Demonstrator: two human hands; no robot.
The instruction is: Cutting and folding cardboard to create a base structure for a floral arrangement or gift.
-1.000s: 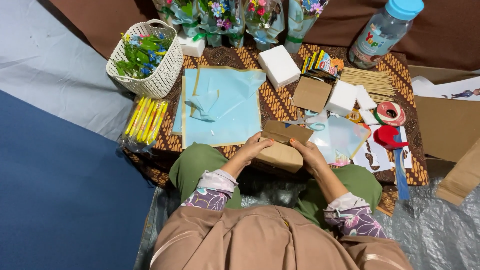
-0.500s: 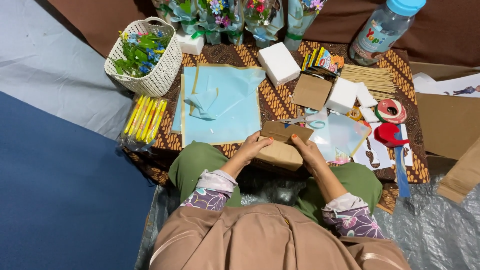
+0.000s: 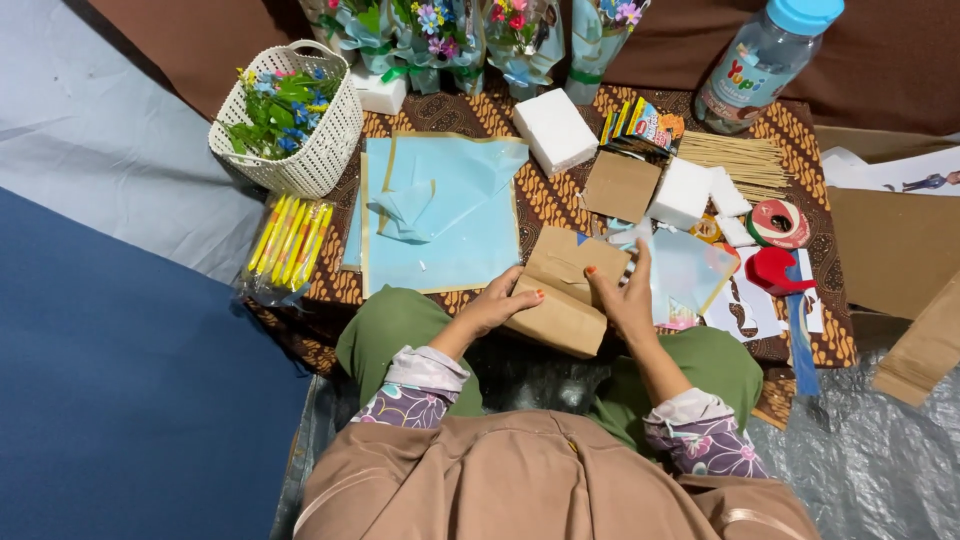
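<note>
A: Where's the brown cardboard piece point(image 3: 565, 290)?

B: At the near edge of the batik cloth point(image 3: 545, 200), just above the lap. The left hand point(image 3: 500, 303) grips its left end; the right hand point(image 3: 622, 297) clasps the right side, fingers spread over it.

A: Anything hidden?

B: Its underside, and what the palms cover. The blue wrapping sheet point(image 3: 440, 215) lies just left, the white basket point(image 3: 292, 120) of flowers beyond. The bottle point(image 3: 765, 60) is cut off at the top.

A: Changed since before?

B: Barely; both hands stay on the cardboard, much as they were.
</note>
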